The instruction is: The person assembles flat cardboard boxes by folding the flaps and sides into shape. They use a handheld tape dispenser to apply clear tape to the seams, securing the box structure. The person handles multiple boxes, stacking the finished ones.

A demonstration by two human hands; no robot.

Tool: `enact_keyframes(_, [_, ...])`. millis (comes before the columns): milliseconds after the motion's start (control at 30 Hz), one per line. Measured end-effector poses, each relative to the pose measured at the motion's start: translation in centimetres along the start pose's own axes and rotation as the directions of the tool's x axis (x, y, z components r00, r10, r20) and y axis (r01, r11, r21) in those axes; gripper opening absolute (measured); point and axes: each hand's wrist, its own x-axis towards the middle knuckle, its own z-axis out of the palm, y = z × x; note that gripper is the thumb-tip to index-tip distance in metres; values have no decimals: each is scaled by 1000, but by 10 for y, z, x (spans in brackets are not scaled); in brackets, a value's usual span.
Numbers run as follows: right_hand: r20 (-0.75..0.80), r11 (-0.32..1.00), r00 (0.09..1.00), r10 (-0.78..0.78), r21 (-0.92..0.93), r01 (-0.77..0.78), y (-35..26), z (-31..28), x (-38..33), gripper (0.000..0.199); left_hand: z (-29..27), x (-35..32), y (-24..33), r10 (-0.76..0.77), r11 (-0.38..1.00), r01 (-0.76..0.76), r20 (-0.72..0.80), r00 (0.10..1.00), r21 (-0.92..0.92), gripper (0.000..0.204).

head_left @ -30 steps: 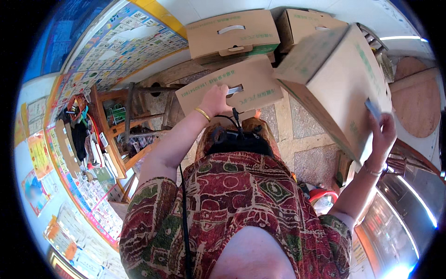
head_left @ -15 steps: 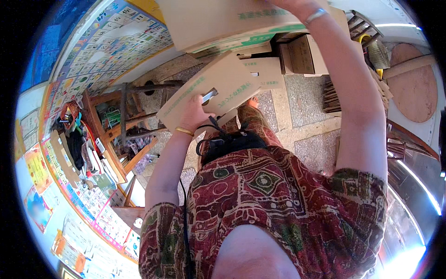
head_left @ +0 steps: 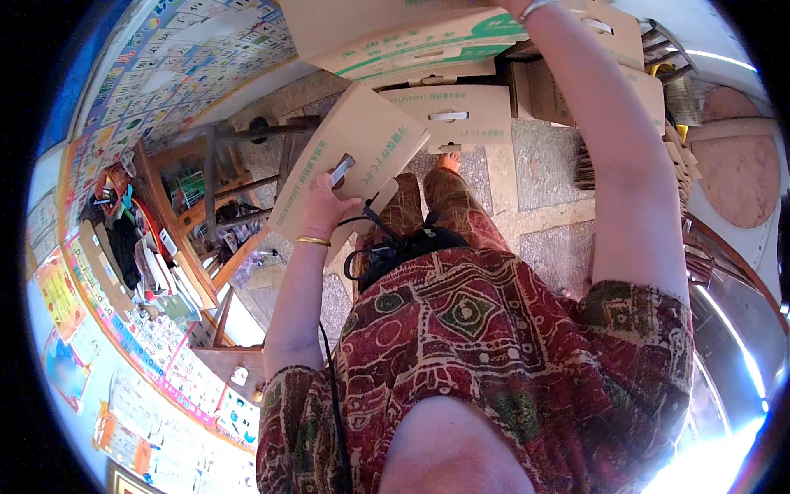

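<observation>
The left hand (head_left: 322, 204) grips a flat carton (head_left: 350, 160) by its handle slot, just below the stacked boxes (head_left: 461, 115), while the right arm lifts another box (head_left: 395, 33) overhead, its hand out of view; next, I'd judge, setting that box down squarely.

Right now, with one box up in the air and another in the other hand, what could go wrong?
1. The left hand grips the tilted cardboard box only by its handle slot, so it might swing or tear free.
2. The right arm lifts the large box overhead; that hand is out of view, so a slip could drop it.
3. More stacked boxes crowd the stone floor by the feet, a possible trip.
</observation>
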Motion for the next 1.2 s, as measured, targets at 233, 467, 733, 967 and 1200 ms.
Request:
enact_keyframes(233, [-104, 903, 911, 399, 217, -371, -42, -47, -97, 25, -13, -14, 13, -63, 996, 62, -24, 998, -64, 65])
enact_keyframes(467, [539, 667, 580, 611, 44, -744, -25, 66, -300, 17, -35, -38, 19, -95, 995, 95, -20, 995, -1, 62])
enact_keyframes(733, [711, 749, 381, 591, -309, -586, 1, 136, -361, 48, -67, -75, 37, -208, 976, 206, -28, 978, -72, 60])
enact_keyframes(967, [662, 600, 68, 746, -625, -500, 2, 143, -344, 41, -64, -92, 36, -198, 980, 194, -100, 975, -55, 61])
enact_keyframes(1200, [751, 683, 3, 661, -599, -418, -8, 120, -338, 43, -56, -91, 23, -165, 986, 164, -127, 978, -21, 62])
